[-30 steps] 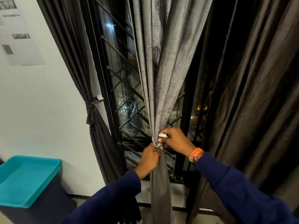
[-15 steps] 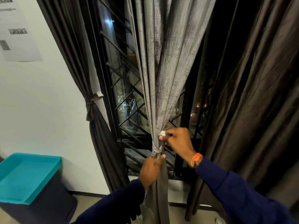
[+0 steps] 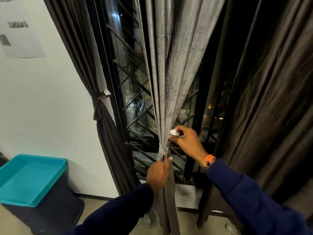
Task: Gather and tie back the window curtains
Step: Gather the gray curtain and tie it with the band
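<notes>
A dark brown curtain (image 3: 271, 99) is hung loose at the right of the barred window (image 3: 135, 99); another (image 3: 81, 53) is bound at the left. Between them, the grey curtain (image 3: 176, 61) is gathered and cinched by a knotted grey tie-back (image 3: 163, 152). The bundle below the knot is gripped by the left hand (image 3: 157, 173). A white tag (image 3: 174, 132) is pinched in the fingers (image 3: 173, 138) of the right hand (image 3: 188, 143).

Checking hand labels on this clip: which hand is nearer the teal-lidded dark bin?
Left. The left hand grips the grey textured curtain below its tie, on the side of the teal-lidded dark bin; the right hand is farther right, above the tie.
</notes>
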